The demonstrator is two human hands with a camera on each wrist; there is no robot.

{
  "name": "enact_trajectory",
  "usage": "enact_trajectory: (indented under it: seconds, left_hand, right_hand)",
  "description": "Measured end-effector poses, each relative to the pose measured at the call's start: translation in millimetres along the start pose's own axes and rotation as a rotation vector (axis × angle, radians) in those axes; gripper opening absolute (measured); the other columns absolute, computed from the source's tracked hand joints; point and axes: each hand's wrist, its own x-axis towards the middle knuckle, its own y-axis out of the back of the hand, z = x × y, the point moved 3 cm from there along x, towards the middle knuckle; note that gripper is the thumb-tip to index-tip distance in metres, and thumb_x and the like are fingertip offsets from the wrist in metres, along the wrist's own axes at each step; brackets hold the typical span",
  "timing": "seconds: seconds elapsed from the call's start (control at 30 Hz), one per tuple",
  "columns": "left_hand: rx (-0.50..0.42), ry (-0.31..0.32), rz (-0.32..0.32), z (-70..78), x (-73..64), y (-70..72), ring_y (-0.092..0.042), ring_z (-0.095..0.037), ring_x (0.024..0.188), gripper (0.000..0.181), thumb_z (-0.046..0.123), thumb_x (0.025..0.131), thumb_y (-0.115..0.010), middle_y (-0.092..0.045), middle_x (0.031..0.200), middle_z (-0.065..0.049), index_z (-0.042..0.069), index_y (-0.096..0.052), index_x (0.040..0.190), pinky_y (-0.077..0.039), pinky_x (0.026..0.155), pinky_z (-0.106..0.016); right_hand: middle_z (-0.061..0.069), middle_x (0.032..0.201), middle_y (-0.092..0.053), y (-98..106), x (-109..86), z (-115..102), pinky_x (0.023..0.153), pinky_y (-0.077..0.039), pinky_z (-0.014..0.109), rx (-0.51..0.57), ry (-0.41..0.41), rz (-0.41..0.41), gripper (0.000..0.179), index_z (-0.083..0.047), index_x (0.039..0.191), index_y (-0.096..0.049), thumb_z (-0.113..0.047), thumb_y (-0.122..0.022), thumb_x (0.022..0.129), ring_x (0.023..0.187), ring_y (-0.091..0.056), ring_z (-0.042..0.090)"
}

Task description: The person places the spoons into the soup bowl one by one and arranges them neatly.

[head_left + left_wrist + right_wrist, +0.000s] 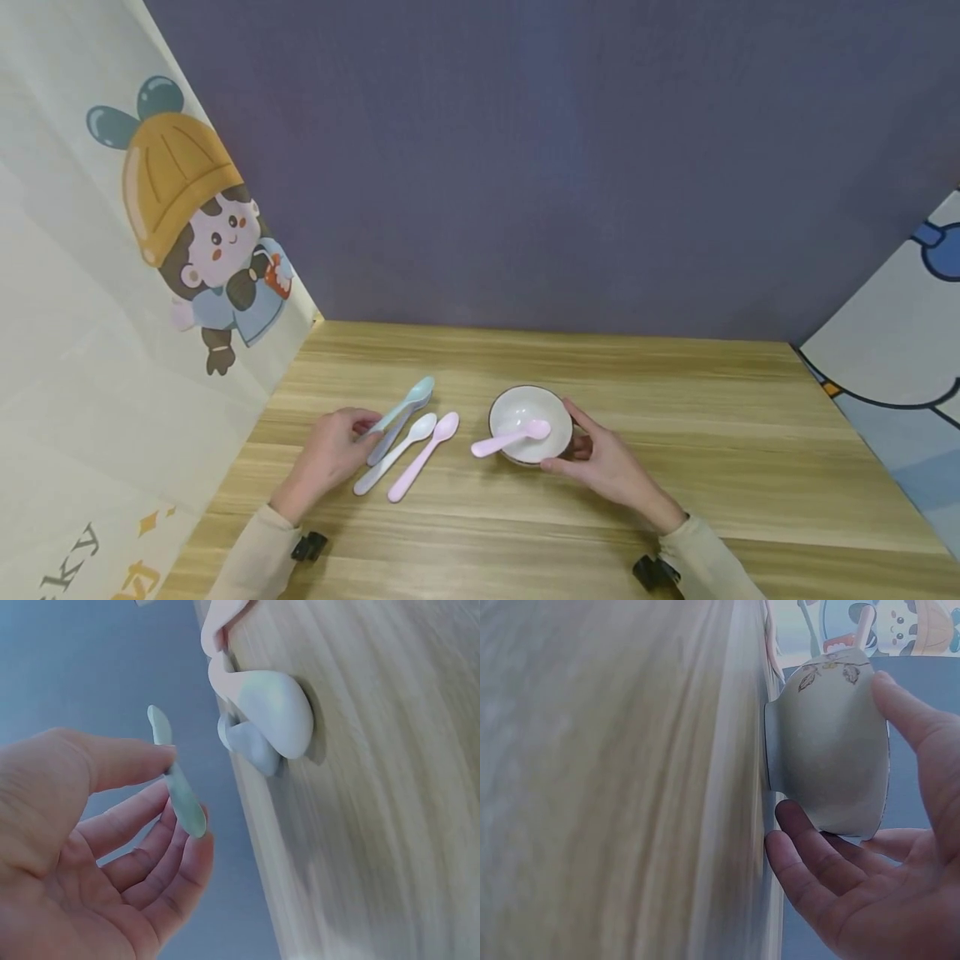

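My left hand (335, 450) pinches the handle of a light green spoon (180, 791) between thumb and fingers, raised off the wood in the left wrist view. Just under it lies a grey-blue spoon (390, 437). Beside that, a white spoon (397, 454) and a pink spoon (425, 457) lie slanted on the table. My right hand (611, 467) holds a white bowl (829, 746) from its right side, thumb at the rim and fingers around the outer wall. Another pink spoon (513, 437) rests in the bowl, its handle sticking out over the left rim.
The wooden table (675, 417) runs back to a dark blue-grey wall panel (525, 167). A white panel with a cartoon figure (217, 233) borders the left side, and another printed panel (900, 333) borders the right.
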Motion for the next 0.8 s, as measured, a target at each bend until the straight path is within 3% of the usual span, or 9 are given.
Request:
enact_trajectory:
  seconds: [0.37, 0.8]
  left_hand:
    - [0.019, -0.067, 0.028, 8.2, 0.2, 0.2, -0.072, -0.019, 0.090, 0.024, 0.010, 0.090, -0.078, -0.078, 0.100, -0.008, 0.005, -0.081, 0.113, -0.059, 0.082, -0.040]
    - [0.031, -0.097, 0.019, 16.3, 0.2, -3.8, -0.070, -0.017, 0.091, 0.021, 0.009, 0.091, -0.079, -0.077, 0.099, -0.005, 0.008, -0.081, 0.112, -0.056, 0.079, -0.035]
  right_hand:
    - [0.030, 0.139, -0.066, -0.5, -0.1, 0.5, 0.084, -0.062, 0.020, 0.000, 0.019, 0.006, 0.114, -0.005, 0.167, -0.031, -0.034, -0.096, 0.079, 0.105, -0.078, 0.022]
    - [0.033, 0.140, -0.065, -0.8, 0.3, 0.8, 0.086, -0.062, 0.022, 0.003, 0.019, 0.002, 0.115, -0.004, 0.167, -0.029, -0.033, -0.096, 0.079, 0.106, -0.078, 0.026]
